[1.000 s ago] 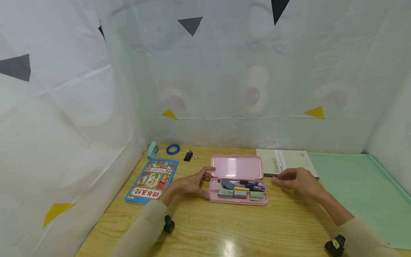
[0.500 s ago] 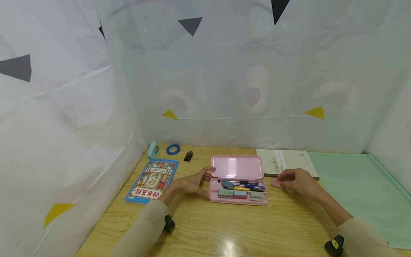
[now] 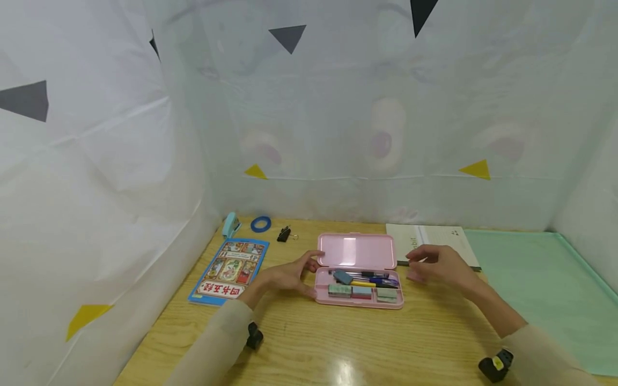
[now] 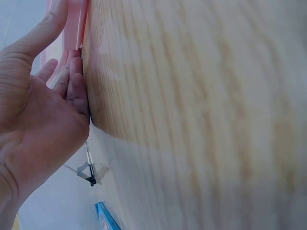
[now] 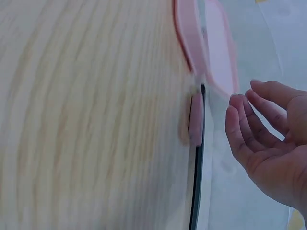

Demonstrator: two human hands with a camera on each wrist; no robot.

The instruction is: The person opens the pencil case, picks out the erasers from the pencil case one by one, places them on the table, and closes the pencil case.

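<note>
A pink pencil case (image 3: pixel 354 304) lies with its lid raised in the middle of the table, pens and several small blocks inside. At its left end, my left hand (image 3: pixel 288 276) touches it, thumb by the front tray and forefinger by the lid (image 3: pixel 356 250). In the left wrist view the left fingers (image 4: pixel 74 91) reach along the pink case. My right hand (image 3: pixel 444 265) hovers right of the case with nothing in its fingers. Under it lies a small pink eraser-like block (image 5: pixel 195 120), by the edge of the notebook (image 3: pixel 446 241).
On the left are a blue-edged book (image 3: pixel 229 271), a light blue stapler (image 3: pixel 231 225), a blue tape ring (image 3: pixel 260 224) and a black binder clip (image 3: pixel 285 234). A pale green mat (image 3: pixel 541 289) covers the right side. White sheeting (image 3: pixel 338 134) stands behind the table.
My right hand has let go of the small pink block and lifted slightly away from it; the fingers have spread. My left hand stays at the pencil case.
</note>
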